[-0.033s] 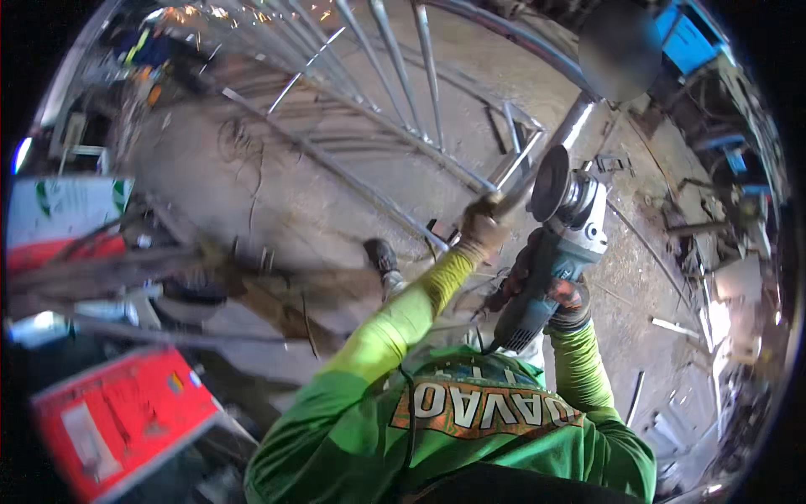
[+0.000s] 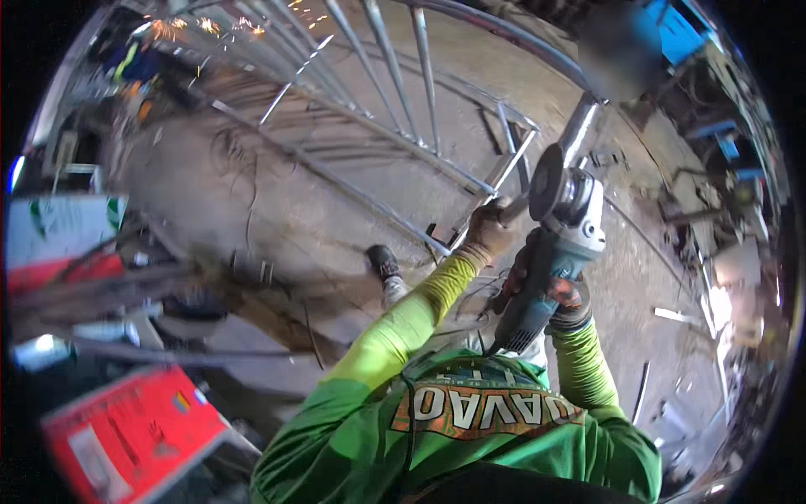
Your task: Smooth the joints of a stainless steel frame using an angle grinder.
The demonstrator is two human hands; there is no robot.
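Note:
I hold a blue and grey angle grinder point(image 2: 550, 252) in both gloved hands, in front of my chest. My right hand point(image 2: 561, 296) is shut around its blue body. My left hand point(image 2: 489, 232) grips the side handle next to the dark disc point(image 2: 546, 181). The disc stands on edge close to a corner of a steel frame of thin bars point(image 2: 420, 160) that lies over the concrete floor. My green sleeves and shirt fill the lower middle of the view, and my shoe point(image 2: 383, 260) rests by the frame's lower bar.
A thick steel tube point(image 2: 579, 126) rises behind the grinder. Sparks fly at the far top left point(image 2: 201, 25), where another person works. A red box point(image 2: 126, 433) and a white and green board point(image 2: 59, 227) lie to the left. Metal scraps point(image 2: 714, 269) litter the right side.

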